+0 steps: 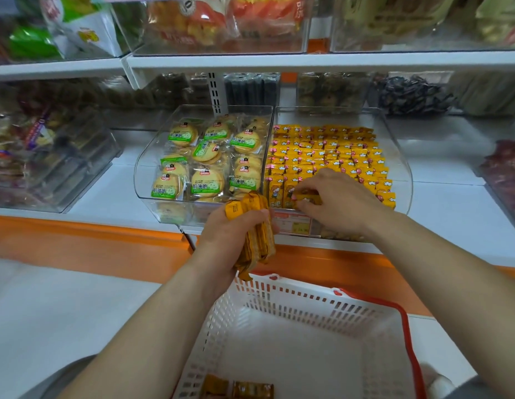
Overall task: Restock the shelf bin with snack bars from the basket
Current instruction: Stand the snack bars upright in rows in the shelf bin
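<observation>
My left hand [230, 240] grips a bundle of yellow-wrapped snack bars [254, 234] upright, just in front of the shelf edge and above the basket. My right hand [334, 197] reaches into the front of the clear shelf bin [401, 168] and pinches one yellow snack bar [306, 199] against the front row. The bin holds several rows of the same yellow bars [331, 151]. Below my arms stands a white basket [279, 295] with a red handle; two bars [239, 388] lie at its near edge.
Left of the yellow bars a second clear bin [144, 168] holds round biscuits in green-labelled packs. More clear bins of snacks stand to the far left, far right and on the upper shelf. An orange strip [86, 246] runs along the shelf front.
</observation>
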Motion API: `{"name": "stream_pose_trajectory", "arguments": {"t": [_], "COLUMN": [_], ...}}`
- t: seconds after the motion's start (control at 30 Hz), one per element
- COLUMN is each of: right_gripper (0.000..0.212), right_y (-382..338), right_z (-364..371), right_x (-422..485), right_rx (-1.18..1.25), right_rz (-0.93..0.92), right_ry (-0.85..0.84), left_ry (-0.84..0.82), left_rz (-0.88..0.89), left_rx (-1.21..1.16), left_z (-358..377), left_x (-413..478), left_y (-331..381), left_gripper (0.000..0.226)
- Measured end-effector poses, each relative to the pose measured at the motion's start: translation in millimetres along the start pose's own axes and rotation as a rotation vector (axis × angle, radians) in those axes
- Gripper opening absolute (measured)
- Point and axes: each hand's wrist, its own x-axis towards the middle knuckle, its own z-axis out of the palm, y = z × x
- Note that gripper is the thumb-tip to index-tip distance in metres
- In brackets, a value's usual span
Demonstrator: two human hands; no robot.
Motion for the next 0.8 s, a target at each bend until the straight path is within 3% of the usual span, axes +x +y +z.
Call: {"name": "stream_pose_trajectory", "arguments": {"t": [0.07, 0.13, 0.27, 0.43, 0.6, 0.8], "right_gripper": [0.038, 0.027, 0.019, 0.021, 0.021, 0.033], "right_y": [-5, -14, -34, -33, -21, -16], "right_z": [-3, -7, -10, -15, -22, -21], "right_x": [-5, -11, -22, -25, -21, -22], "right_rx": [0.093, 0.39, 0.864, 0.918, 1.334, 1.491], "right_rz": [-0.02, -0.021, -0.024, -0.013, 0.129, 0.117], "right_ry": [0.13, 0.19, -0.013, -0.064, -0.055, -0.028], "left_ry": [-0.02, -0.058, -0.167, -0.236, -0.178, -0.195], "left_rz": [0.001, 0.015, 0.088, 0.109, 0.072, 0.021], "left_rx": [0.003, 0.017, 0.107, 0.135, 0.024, -0.049], "left_z": [0, 1, 6, 12, 11, 9], "left_x": [0, 1, 1, 0, 4, 2], "left_y": [-1, -1, -4, -7, -5, -4], "left_gripper": [0.016, 0.016, 0.021, 0.025, 0.032, 0.024]}}
